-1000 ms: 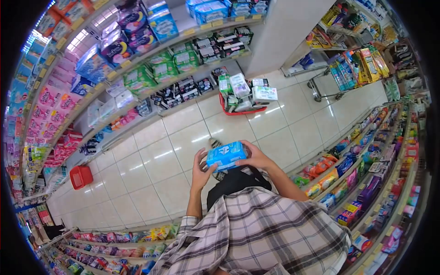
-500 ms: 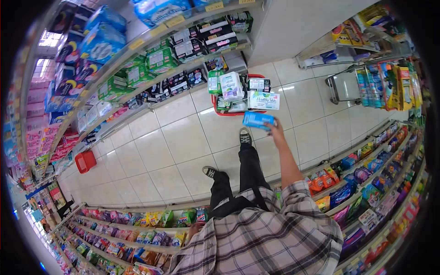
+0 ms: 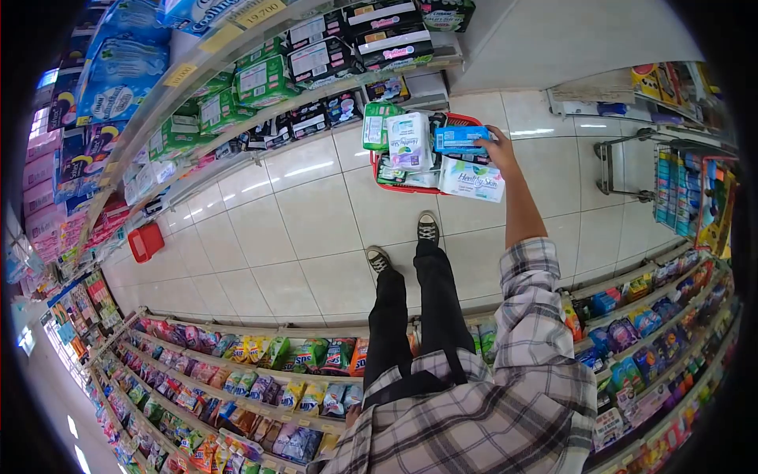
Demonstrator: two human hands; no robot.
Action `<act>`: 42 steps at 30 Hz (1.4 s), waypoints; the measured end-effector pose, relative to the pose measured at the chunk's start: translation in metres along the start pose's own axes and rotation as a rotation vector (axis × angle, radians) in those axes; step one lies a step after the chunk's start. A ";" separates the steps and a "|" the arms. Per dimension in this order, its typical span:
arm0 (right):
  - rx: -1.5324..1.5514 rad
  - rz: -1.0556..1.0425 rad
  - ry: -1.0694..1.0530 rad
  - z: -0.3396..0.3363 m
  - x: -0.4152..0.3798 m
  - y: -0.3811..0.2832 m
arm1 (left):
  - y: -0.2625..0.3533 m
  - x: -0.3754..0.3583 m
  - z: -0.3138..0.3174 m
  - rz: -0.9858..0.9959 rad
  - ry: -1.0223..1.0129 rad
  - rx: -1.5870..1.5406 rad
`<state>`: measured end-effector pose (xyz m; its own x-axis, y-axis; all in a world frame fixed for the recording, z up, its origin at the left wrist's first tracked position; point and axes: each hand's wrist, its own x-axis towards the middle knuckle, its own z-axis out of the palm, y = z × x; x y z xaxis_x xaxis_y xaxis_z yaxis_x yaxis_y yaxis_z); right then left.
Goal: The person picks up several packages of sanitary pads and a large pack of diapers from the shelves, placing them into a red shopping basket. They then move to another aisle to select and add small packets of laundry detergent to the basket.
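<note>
My right hand grips one end of a blue pack, holding it over the right part of a red shopping basket. Inside the basket, a white "Healthy Skin" pack stands beside a green pack. Another white "Healthy Skin" pack lies at the front right corner, overlapping the rim, just below the blue pack in this view. Of my left hand, only a sliver shows by the shirt's edge; its fingers are hidden.
Shelves of green and black packs run along the far side, with blue packs at upper left. Shelves of bagged goods line the near side. A red bin stands on the tiled floor at left, and a wheeled cart at right.
My right hand has carried the blue pack forward, from in front of the basket to above its right part. My feet have shifted, and the camera view has moved.
</note>
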<state>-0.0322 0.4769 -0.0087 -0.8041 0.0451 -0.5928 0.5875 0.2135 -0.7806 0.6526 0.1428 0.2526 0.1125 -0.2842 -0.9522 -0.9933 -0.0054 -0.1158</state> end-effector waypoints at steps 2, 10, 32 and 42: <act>-0.033 0.069 -0.008 0.004 0.007 0.008 | 0.001 -0.003 0.005 -0.013 -0.011 0.004; -0.469 -0.113 0.076 0.007 0.022 0.048 | 0.002 -0.012 0.012 -0.035 -0.036 0.026; -0.778 -0.027 0.275 -0.027 -0.129 0.112 | -0.022 0.027 -0.008 0.178 -0.015 -0.168; -0.742 0.128 -0.170 0.131 -0.313 0.117 | -0.162 0.141 -0.051 0.424 0.020 -0.117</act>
<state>0.3009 0.3603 0.0595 -0.6740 -0.0241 -0.7384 0.4116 0.8177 -0.4024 0.8282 0.0552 0.1516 -0.3057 -0.3033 -0.9026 -0.9479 0.0079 0.3184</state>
